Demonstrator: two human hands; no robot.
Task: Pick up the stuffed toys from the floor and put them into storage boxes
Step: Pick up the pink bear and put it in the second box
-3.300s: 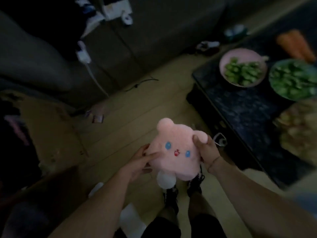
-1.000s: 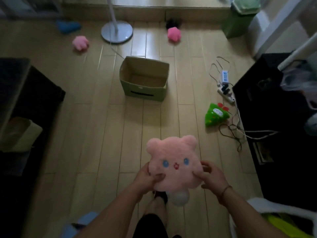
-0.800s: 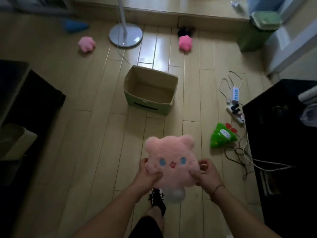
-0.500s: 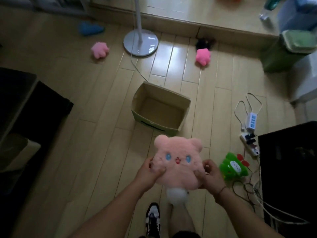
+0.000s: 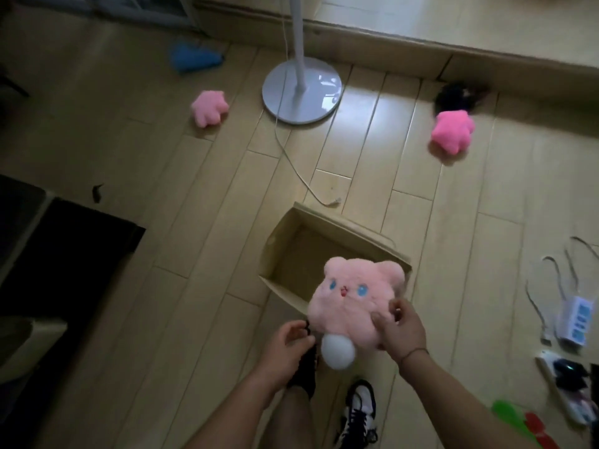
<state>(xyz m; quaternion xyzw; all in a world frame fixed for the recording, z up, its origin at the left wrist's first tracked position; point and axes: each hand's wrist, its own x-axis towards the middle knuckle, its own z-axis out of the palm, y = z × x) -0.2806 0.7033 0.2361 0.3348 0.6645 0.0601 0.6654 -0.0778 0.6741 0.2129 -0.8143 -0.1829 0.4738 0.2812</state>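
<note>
Since half a second ago your left hand (image 5: 293,343) has come off the fluffy pink bear-faced plush toy (image 5: 355,299); its fingers are now loosely curled beside the toy, holding nothing. Your right hand (image 5: 397,330) alone grips the toy at its lower right side, thumb across the front. You're also closer in: the open brown cardboard box (image 5: 335,260) has gone from well ahead of the toy to directly under its upper half, and the toy now hangs over the box's near right corner, face up toward you, white round tail (image 5: 337,350) below it.

Box interior looks bare where visible.

Around it on the pale wood plank floor (image 5: 194,254):
- light pink star-shaped plush (image 5: 209,108), far left
- hot pink star-shaped plush (image 5: 452,131), far right, dark furry thing (image 5: 457,95) just behind it
- blue plush (image 5: 194,58) near the back step
- white round fan base (image 5: 303,94) with its cord (image 5: 291,163) trailing to just behind the box
- white power strips and cables (image 5: 577,322) at right
- green and red plush (image 5: 515,419) at the bottom right edge, partly cut off

Black furniture (image 5: 58,254) sits left.
</note>
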